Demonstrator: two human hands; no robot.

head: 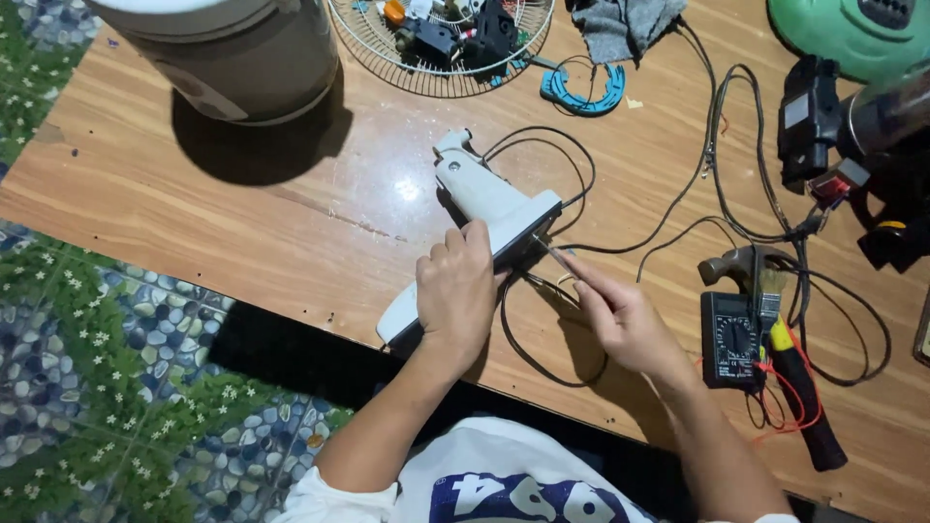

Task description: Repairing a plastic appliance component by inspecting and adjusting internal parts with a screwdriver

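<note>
The left hand [455, 291] is clamped over a white plastic housing [484, 208] that lies at the centre of the frame on a wooden table [242, 223], fingers curled across the top at its wider, open end. The right hand [620, 320] is closed in a pinch on a thin metal tool [554, 254], probably a small screwdriver or probe; its tip sits at the dark open end of the housing, just right of the left fingers.

Step in hand, by judgement: work on the inner parts at the housing's open end, with the left hand steadying the body. The next move would call for a firm hold on the housing and fine control of the tool tip, since black wires [542, 145] loop out close beside that opening.

A black meter [728, 339] with red leads lies at the right of the frame, near the right wrist, beside a hammer [775, 339]. A wire basket [441, 44] of small parts sits at upper centre, a grey cylinder-shaped container [232, 53] at upper left.
</note>
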